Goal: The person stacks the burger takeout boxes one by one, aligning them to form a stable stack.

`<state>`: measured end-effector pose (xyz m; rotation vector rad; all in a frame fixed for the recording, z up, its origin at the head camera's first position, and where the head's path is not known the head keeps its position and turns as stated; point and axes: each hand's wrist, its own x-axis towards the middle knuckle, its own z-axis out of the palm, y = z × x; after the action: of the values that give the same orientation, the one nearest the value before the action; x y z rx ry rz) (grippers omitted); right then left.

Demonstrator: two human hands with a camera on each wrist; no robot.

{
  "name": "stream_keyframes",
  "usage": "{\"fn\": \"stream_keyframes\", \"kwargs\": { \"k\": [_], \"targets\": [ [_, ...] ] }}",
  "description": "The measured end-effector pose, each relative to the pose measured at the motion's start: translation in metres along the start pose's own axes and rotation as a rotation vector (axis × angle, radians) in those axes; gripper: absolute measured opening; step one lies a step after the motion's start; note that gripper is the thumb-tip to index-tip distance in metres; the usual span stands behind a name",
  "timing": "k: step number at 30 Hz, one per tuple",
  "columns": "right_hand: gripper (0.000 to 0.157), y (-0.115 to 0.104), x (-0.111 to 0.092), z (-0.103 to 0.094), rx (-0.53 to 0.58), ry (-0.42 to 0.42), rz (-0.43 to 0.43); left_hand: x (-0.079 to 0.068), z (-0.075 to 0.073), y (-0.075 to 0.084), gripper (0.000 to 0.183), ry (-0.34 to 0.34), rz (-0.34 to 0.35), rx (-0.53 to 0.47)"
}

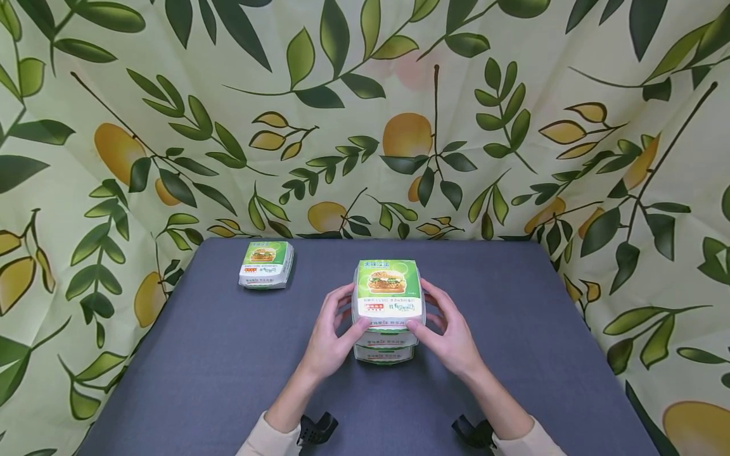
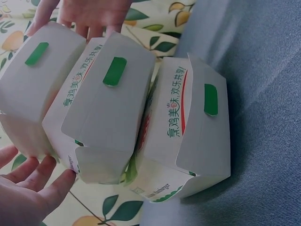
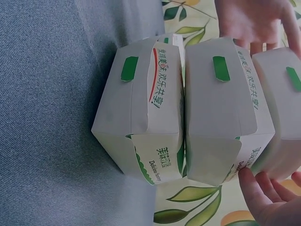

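Three white and green paper burger boxes are stacked at the middle of the table. My left hand [image 1: 331,332] and right hand [image 1: 452,332] hold the top burger box [image 1: 390,288] between them, thumbs at its front corners and fingers along its sides. Under it are the middle burger box [image 2: 110,110] and the bottom burger box [image 3: 136,99], which rests on the cloth. Green tabs show on the lid fronts in both wrist views. In the right wrist view, fingertips [image 3: 249,181] lie near the seam between the top and middle boxes.
Another burger box [image 1: 265,265] sits alone at the table's back left. A dark blue-grey cloth [image 1: 188,361] covers the table. Behind and beside it hangs a curtain [image 1: 365,158] printed with leaves and fruit. Black straps [image 1: 317,429] circle both wrists.
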<state>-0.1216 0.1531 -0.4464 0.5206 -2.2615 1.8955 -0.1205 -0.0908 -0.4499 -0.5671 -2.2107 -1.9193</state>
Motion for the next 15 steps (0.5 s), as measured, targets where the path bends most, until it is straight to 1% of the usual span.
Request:
{"fn": "stream_keyframes", "kwargs": {
  "k": [5, 15],
  "targets": [
    [0.073, 0.0004, -0.0012, 0.0005, -0.018, 0.007, -0.01, -0.0014, -0.0004, 0.001, 0.064, -0.009, -0.017, -0.001],
    [0.073, 0.0, -0.0009, -0.0001, -0.019, 0.011, -0.025, 0.0003, -0.0028, 0.0008, 0.064, -0.027, -0.001, 0.009]
  ]
}}
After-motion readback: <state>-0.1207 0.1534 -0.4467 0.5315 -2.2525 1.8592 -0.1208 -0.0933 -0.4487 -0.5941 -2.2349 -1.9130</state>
